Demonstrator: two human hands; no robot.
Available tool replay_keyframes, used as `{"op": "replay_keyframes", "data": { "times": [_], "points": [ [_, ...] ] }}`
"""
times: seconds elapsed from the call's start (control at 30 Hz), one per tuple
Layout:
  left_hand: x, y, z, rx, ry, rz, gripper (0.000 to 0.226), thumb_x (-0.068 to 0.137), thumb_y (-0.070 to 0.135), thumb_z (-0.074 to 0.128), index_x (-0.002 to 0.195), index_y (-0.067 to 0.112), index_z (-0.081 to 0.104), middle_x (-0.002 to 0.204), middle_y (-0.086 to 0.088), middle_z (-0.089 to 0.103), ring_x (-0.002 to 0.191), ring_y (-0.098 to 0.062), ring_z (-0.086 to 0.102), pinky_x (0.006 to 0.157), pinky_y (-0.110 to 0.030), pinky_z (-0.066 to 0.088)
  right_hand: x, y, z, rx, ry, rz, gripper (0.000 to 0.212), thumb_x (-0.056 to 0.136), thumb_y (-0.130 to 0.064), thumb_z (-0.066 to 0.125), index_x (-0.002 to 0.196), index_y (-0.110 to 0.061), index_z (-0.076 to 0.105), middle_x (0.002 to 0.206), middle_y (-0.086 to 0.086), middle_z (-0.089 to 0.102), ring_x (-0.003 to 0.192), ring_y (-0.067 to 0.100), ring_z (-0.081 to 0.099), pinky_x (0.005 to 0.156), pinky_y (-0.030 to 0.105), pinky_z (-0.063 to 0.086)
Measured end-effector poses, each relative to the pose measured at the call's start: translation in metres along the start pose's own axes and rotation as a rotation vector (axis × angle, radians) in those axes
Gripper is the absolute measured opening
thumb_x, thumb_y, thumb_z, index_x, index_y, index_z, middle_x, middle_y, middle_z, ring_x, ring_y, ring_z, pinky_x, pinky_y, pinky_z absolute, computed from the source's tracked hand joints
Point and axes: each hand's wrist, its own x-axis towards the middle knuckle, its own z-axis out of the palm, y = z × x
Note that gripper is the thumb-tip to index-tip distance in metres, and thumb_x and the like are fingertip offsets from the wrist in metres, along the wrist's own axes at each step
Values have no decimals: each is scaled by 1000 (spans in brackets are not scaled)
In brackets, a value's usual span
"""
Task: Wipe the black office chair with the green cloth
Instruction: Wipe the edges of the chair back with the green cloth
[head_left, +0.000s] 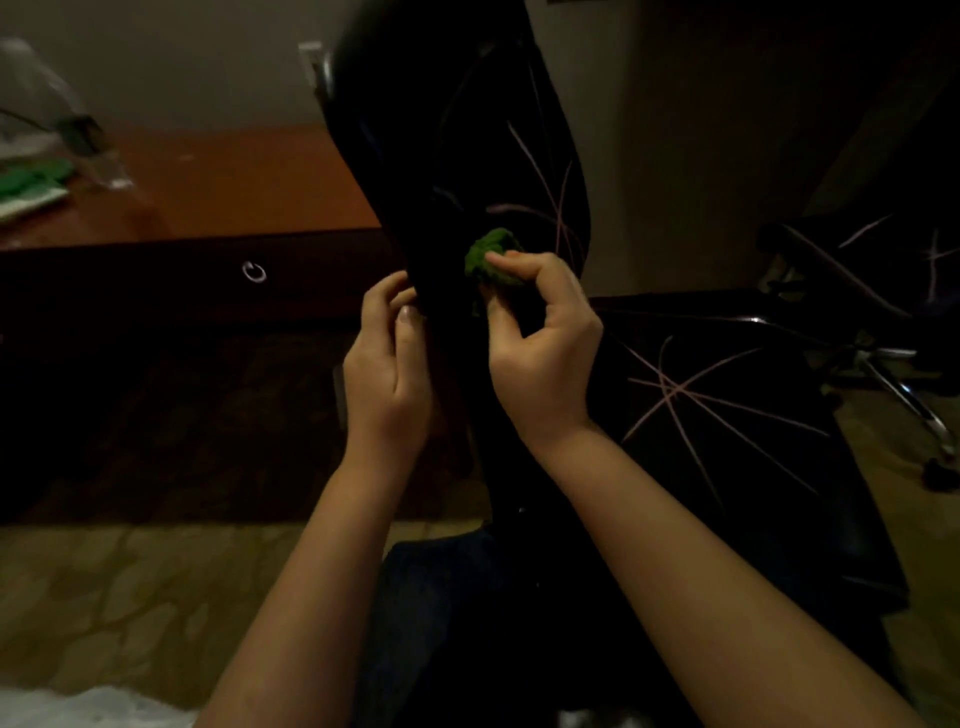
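A: Where's the cloth (488, 254)?

B: It's bunched small in the right hand (540, 343). The grip is narrow, thumb and fingertips pinching it and pressing it on the chair (457, 130), low on the back.

A: And the left hand (387, 364)?

B: It grips the back's left edge, just beside the cloth, thumb in front and fingers hidden behind. I'd say it steadies the chair.

A: Which way does the wipe go?

B: The back's long axis runs up the frame. Pink lines (558, 208) cross it just above and right of the cloth, so I'd judge up and right. The right hand is nearer them. More lines mark the seat (727, 415), lower and well to the right.

A: Anything else?

B: There's a wooden surface (234, 182) on the left, with something green and blurred at its far end.
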Motion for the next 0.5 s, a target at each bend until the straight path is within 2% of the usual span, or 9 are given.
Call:
{"op": "replay_keyframes", "data": {
  "times": [0.07,0.13,0.2,0.3,0.37,0.5],
  "points": [
    [17,12,-7,5,30,55,40,103,35,34,137,17,47,110,29,61,88,5,63,77,-30,53,16,-14,8,7,-27,-58,17,81,4,66,98,-1,69,98,8,68,98,18,64,88,28,53],
    [31,25,-14,12,62,98,40,103,36,35,137,19,45,103,35,60,84,9,62,71,-21,50,33,-27,16,17,-45,-95,18,80,3,68,98,-2,69,96,7,68,95,17,65,85,31,53],
    [40,36,-18,17,73,111,34,103,35,39,134,22,46,99,27,63,81,9,62,64,-11,47,46,-38,20,29,-83,-103,24,81,2,67,104,-4,67,101,5,68,98,17,64,86,33,53],
    [48,41,-21,58,70,79,25,99,35,49,118,19,51,93,17,63,80,6,63,62,-8,43,50,-43,20,-28,-173,-133,37,82,3,64,118,-7,64,113,6,67,107,20,62,92,33,51],
    [46,38,-21,71,68,64,20,99,32,51,111,17,51,91,15,62,75,7,61,61,-8,42,47,-39,16,-77,-213,-163,37,80,5,63,115,-7,66,110,6,67,105,21,62,92,35,50],
    [39,35,-18,88,90,61,19,98,28,51,111,14,53,89,17,59,70,8,57,59,-7,37,35,-29,5,-96,-232,-133,34,77,6,63,108,-7,68,105,6,66,102,22,62,89,38,52]
  ]
}}
